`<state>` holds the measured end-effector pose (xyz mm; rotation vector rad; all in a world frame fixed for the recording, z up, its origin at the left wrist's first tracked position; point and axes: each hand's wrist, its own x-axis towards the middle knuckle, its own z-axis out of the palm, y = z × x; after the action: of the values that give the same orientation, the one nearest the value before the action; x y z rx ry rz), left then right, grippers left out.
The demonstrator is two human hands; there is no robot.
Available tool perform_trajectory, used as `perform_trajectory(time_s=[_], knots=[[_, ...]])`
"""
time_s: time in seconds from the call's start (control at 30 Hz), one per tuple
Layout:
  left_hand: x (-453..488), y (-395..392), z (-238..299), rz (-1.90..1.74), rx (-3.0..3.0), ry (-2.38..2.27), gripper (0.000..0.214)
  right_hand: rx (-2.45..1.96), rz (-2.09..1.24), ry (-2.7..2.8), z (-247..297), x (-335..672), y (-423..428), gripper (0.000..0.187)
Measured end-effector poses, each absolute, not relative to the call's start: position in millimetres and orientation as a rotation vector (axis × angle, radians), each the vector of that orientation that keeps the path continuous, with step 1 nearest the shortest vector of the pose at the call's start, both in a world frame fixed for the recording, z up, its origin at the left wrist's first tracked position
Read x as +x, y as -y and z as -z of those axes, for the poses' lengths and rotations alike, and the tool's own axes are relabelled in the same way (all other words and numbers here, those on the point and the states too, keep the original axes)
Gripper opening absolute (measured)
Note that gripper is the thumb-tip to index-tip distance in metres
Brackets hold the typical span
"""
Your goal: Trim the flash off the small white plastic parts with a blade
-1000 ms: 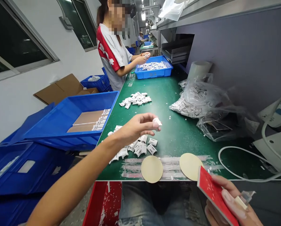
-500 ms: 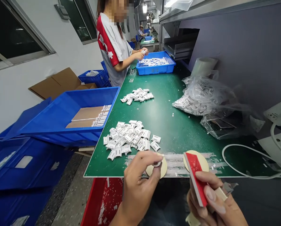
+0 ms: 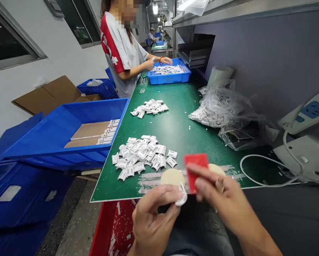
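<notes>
- Head view: your left hand (image 3: 152,220) pinches a small white plastic clip (image 3: 181,199) between thumb and fingertips, just off the near edge of the green worktop (image 3: 181,128), over your lap.
- The clip looks glossy and pale, with a rounded lower end. Your thumb covers part of it, and its finer shape is too small to make out.
- Your right hand (image 3: 225,204) is clamped on a flat red rectangular card (image 3: 194,165), held upright over the near edge, just beside the clip. Your fingers hide its lower part.
- A small shiny object (image 3: 218,185) sits among your right fingers; what it is cannot be told.
- Of two round beige discs at the near edge, one (image 3: 171,176) lies in full view and the other (image 3: 218,168) is mostly hidden behind the card and your hand.
- A heap of matching white clips (image 3: 142,156) lies toward the near left corner.
- A crinkled clear plastic bag (image 3: 223,110) slumps by the right edge, its contents blurred by folds.
</notes>
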<state>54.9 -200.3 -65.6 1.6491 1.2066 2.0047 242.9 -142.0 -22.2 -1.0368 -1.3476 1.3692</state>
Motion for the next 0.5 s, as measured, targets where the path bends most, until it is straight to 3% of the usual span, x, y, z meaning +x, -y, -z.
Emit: perform_trajectory(time_s=[0.23, 0.4, 0.5], knots=[[59.0, 198.1, 73.7, -1.952, 1.543, -1.281, 0.037, -1.161, -1.554, 0.791, 18.5, 242.0, 186.4, 0.038], [61.3, 202.3, 75.1, -2.035, 1.545, -1.137, 0.027, -0.937, -1.685, 1.133, 26.2, 234.8, 193.0, 0.041], [61.5, 204.8, 74.4, -2.062, 1.517, -1.214, 0.029, -1.066, -1.462, 1.203, 28.3, 232.5, 172.5, 0.040]])
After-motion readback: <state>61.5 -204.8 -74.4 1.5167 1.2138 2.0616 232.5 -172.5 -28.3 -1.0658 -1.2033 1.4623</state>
